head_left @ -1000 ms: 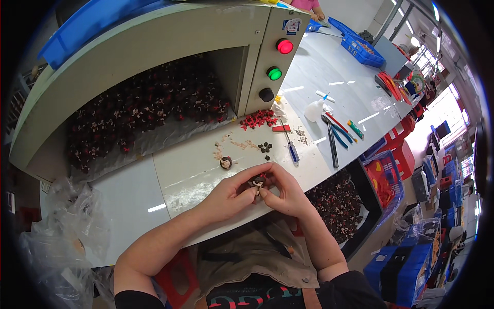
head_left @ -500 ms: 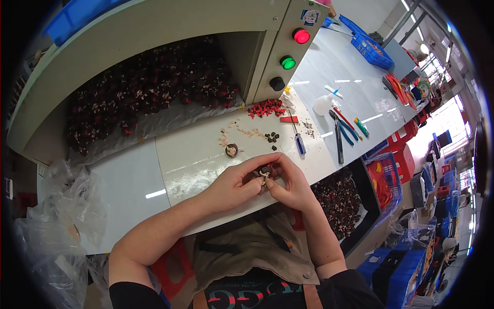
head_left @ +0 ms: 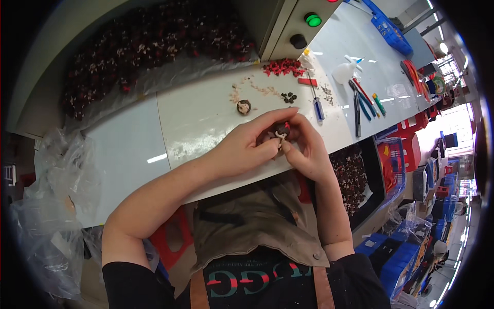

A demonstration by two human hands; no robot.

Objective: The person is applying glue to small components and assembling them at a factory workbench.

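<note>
Close to the bench's front edge, my left hand [head_left: 246, 146] and my right hand [head_left: 310, 153] are closed together on a small dark-brown, cream and red figure [head_left: 282, 132]. Both thumbs press at its cream lower part, while my curled fingers hide much of the rest. A round brown-and-cream piece [head_left: 243, 107] lies on the bench just beyond my left hand. Past my fingertips sit several small black pieces [head_left: 288, 97] and scattered cream bits [head_left: 265, 91]. A screwdriver [head_left: 318, 109] with a blue-and-clear handle rests to their right.
A pale machine with a green light [head_left: 312, 20] holds a heap of dark figures [head_left: 154, 46]. Red bits [head_left: 283, 67], a white bottle [head_left: 343, 73] and pliers [head_left: 367, 105] lie beyond my hands. A black bin of similar pieces [head_left: 350, 177] stands right; plastic bags [head_left: 62, 190] hang left.
The whole view has shifted, so the bench and machine sit higher in the picture. Both hands keep their hold on the small figure, with its red and brown top showing more.
</note>
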